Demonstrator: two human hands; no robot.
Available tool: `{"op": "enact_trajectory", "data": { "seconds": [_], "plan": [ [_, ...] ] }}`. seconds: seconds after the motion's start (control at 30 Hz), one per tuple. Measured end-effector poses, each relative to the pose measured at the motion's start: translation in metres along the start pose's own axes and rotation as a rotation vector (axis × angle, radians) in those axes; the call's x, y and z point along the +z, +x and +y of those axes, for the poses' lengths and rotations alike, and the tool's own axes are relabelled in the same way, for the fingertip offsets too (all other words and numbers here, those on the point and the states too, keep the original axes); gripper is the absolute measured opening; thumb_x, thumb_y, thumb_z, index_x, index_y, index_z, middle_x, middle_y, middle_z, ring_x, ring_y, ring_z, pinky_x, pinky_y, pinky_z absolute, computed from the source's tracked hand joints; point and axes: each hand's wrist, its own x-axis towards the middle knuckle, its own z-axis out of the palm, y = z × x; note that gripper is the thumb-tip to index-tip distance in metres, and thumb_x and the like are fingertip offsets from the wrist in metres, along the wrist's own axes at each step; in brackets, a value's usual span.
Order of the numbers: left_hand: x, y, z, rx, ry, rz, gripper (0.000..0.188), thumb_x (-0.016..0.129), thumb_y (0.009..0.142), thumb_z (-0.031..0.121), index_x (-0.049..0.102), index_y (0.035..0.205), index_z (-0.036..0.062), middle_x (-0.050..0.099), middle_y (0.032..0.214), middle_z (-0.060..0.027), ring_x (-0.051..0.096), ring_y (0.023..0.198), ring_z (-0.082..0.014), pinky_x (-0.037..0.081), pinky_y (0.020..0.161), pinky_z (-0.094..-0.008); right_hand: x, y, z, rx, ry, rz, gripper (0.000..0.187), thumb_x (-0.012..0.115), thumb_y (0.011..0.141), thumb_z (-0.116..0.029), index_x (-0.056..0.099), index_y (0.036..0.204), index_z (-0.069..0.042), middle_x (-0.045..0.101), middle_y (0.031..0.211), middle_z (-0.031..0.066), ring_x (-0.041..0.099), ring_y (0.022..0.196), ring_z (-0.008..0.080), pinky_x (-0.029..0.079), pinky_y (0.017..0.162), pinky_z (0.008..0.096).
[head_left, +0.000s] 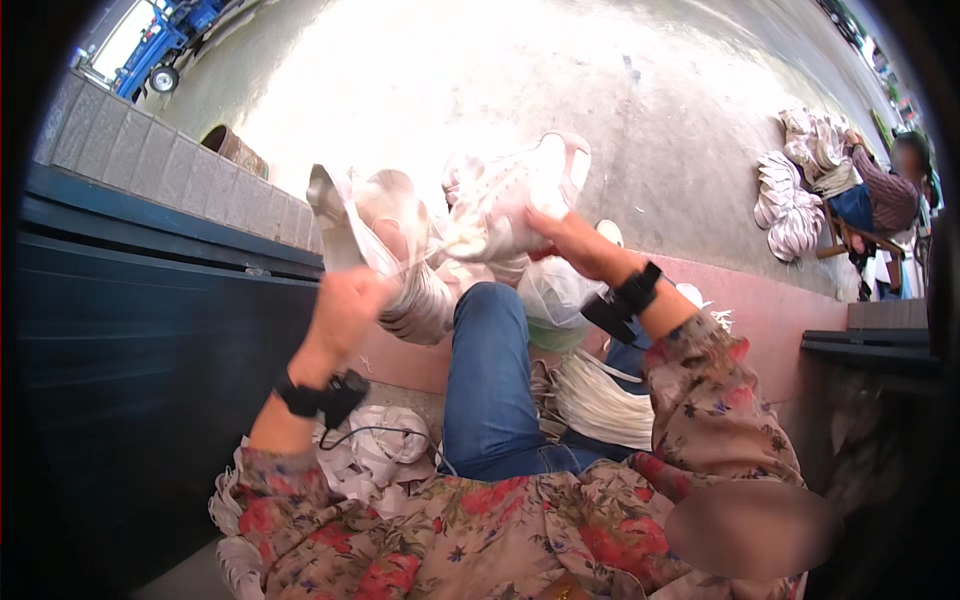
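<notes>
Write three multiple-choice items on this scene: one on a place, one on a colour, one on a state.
1. Where does the stack of pale flat pieces lie?
A. On the grey block wall
B. Low down beside the person's right knee
C. On the blue vehicle

2. What colour are the trousers on the raised leg?
A. Blue
B. Black
C. White

3. How do the two hands stand?
A. Both empty and flat on the ground
B. Only the left holds something
C. Both raised, each closed on a pale shoe piece

Answers:
1 B, the stack sits under the right forearm next to the leg.
2 A, the leg is in blue denim.
3 C, the left hand grips the left shoe piece and the right hand grips the right shoe piece, both lifted over the knee.
</notes>
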Motion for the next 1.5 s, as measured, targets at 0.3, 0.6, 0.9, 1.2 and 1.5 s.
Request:
{"op": "enact_trajectory", "data": {
  "seconds": [0.3,0.6,0.9,1.2,1.5],
  "plan": [
    [0.035,-0.093,0.067,0.05,0.072,-0.109,0.032,0.056,0.077,0.015,0.047,0.053,-0.0037,0.038,0.042,-0.0062,0.033,0.043,-0.0073,0.028,0.04,-0.0288,0.014,-0.146,0.06,-0.03,0.17,0.037,0.049,0.045,0.087,-0.034,0.036,0.124,-0.003,0.048,0.114,0.0063,0.049,0.094,0.0158,0.044,0.073,0.0299],
    [0.049,-0.127,0.103,0.098,0.17,-0.074,0.034,0.057,0.079,0.019,0.049,0.056,-0.0045,0.038,0.043,-0.0067,0.033,0.042,-0.0093,0.03,0.041,-0.0299,0.03,-0.144,0.053,-0.136,0.157,-0.003,0.052,0.046,0.084,-0.043,0.042,0.12,-0.006,0.052,0.11,0.0069,0.05,0.097,0.0182,0.046,0.073,0.0325],
    [0.058,-0.13,0.104,0.09,0.132,-0.037,0.034,0.057,0.08,0.021,0.049,0.058,-0.0038,0.04,0.046,-0.0035,0.034,0.046,-0.0077,0.031,0.042,-0.0287,0.031,-0.142,0.032,-0.11,0.099,-0.132,0.054,0.044,0.084,-0.046,0.04,0.123,-0.008,0.047,0.119,0.0091,0.046,0.106,0.0238,0.041,0.083,0.0387],
    [0.063,-0.128,0.094,-0.003,0.17,-0.041,0.033,0.058,0.079,0.024,0.052,0.062,-0.0033,0.041,0.048,-0.0034,0.035,0.049,-0.0075,0.033,0.045,-0.0285,0.038,-0.135,0.039,-0.054,0.147,-0.097,0.051,0.047,0.085,-0.043,0.039,0.123,-0.01,0.047,0.117,0.0076,0.045,0.105,0.0231,0.04,0.082,0.0401],
    [0.069,-0.085,0.063,-0.004,0.109,-0.131,0.032,0.056,0.081,0.022,0.049,0.059,0.0008,0.04,0.054,0.0071,0.034,0.05,-0.0023,0.027,0.043,-0.0221,0.024,-0.117,0.061,-0.05,0.36,0.121,0.038,0.052,0.084,-0.033,0.047,0.114,-0.009,0.054,0.106,0.0044,0.051,0.093,0.0169,0.042,0.075,0.0343]
  ]
}}
